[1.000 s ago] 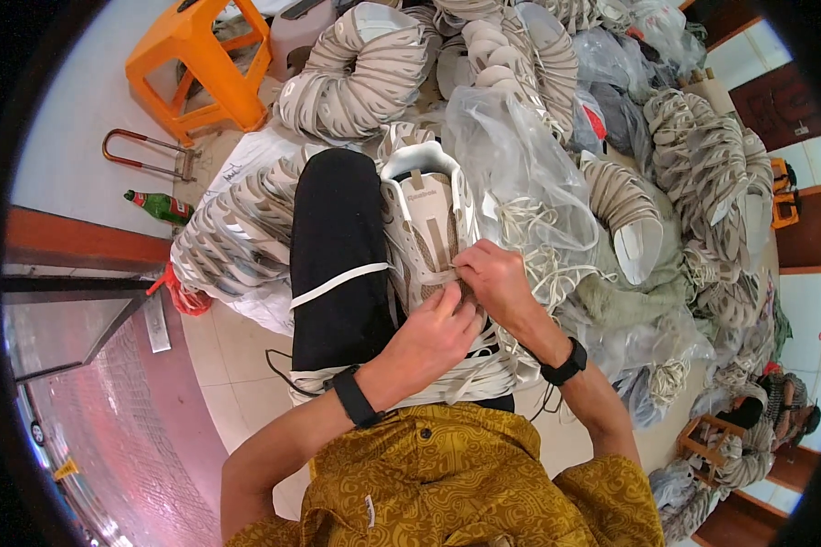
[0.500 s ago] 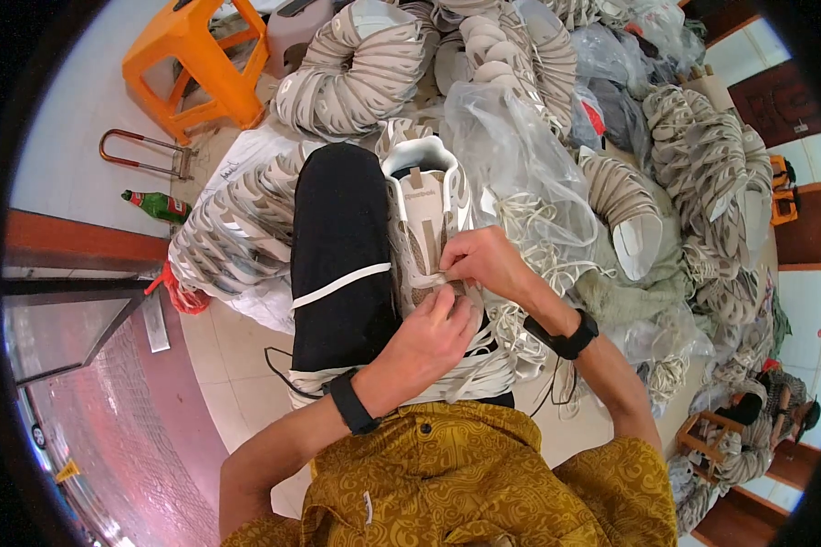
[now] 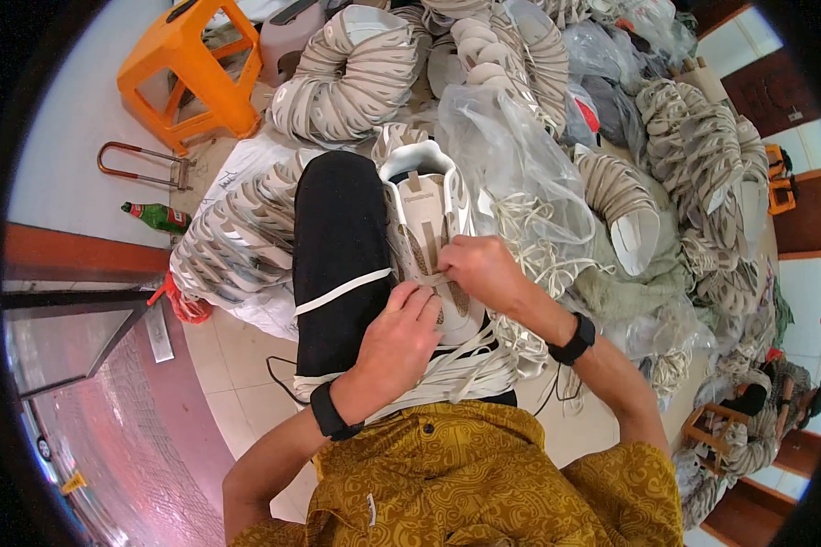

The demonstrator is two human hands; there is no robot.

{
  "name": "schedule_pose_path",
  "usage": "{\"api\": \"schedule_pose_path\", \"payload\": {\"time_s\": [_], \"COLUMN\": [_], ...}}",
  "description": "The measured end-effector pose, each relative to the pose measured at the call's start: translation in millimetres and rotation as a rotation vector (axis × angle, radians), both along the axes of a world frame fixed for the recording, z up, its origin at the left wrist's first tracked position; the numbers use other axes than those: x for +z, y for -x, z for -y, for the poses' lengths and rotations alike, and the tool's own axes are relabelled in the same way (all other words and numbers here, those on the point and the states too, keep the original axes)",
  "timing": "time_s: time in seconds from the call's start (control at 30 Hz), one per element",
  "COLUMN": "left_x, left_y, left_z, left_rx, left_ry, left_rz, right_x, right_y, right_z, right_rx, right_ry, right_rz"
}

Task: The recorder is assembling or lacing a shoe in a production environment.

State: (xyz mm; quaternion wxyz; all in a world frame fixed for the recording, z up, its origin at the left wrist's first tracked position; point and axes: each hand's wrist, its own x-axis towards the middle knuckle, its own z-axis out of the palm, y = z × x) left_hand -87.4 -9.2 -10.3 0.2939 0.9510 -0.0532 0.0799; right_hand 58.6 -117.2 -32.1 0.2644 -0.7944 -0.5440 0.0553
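A beige and white shoe upper (image 3: 421,208) lies on my lap beside my black-clad left thigh, its collar pointing away from me. My right hand (image 3: 488,273) is closed in a pinch on a pale shoelace at the bottom of the tongue opening. Close by on the left, my left hand (image 3: 397,335) is also pinched at the same lacing, fingertips over the upper's left edge; the exact hold is partly hidden. A loose bundle of white laces (image 3: 410,392) lies across my lap near my waist. One white lace (image 3: 345,292) crosses the black trouser leg (image 3: 339,228).
Nested rings of shoe uppers (image 3: 345,77) lie ahead, with more stacks (image 3: 237,237) at left and right. Clear plastic bags (image 3: 511,150) and tangled laces (image 3: 543,242) sit to my right. An orange stool (image 3: 192,73) and green bottle (image 3: 158,217) stand left. A person (image 3: 789,397) sits far right.
My left hand has moved left and slightly up, off the toe part, which now shows more. My right hand stays pinched at the lacing, shifted a little.
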Motion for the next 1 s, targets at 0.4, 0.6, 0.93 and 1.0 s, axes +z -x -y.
{"api": "schedule_pose_path", "payload": {"time_s": [0.4,0.6,0.93,1.0], "left_x": [4,4,9,9], "left_y": [3,2,6,6], "left_z": [-5,-6,-12,-12], "left_rx": [-0.050,-0.060,-0.083,-0.098], "left_ry": [0.107,0.098,0.135,0.128], "left_rz": [-0.087,-0.084,-0.132,-0.154], "right_x": [10,12,0,1], "right_y": [-6,6,-20,-20], "right_z": [8,0,-8,-8], "right_rx": [-0.034,-0.060,0.220,0.194], "right_ry": [0.026,0.154,0.066,0.036], "right_rz": [0.016,0.221,0.074,0.133]}}
